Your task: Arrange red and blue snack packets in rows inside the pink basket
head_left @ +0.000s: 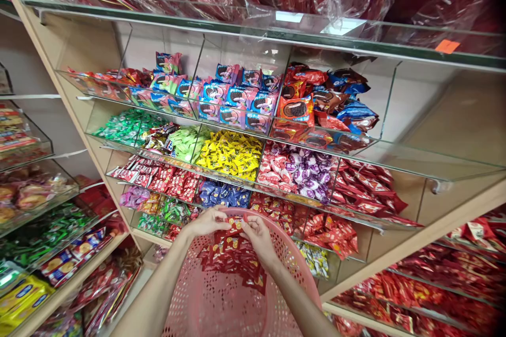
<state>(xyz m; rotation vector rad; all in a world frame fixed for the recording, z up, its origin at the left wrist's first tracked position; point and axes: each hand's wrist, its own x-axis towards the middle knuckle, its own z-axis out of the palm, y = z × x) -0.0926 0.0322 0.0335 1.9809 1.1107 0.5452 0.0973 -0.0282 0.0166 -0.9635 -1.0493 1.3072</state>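
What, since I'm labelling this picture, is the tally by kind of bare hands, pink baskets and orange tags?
Left hand and right hand: 2
Pink basket: 1
Orange tag: 1
Total: 4

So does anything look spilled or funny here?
No, nothing stands out. The left hand and right hand hold a red packet over the pink basket, more red packets lie inside, and the yellow packets sit piled in their compartment.

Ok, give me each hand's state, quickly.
Left hand: closed, pinching one side of a red packet.
Right hand: closed, pinching the same packet's other side.
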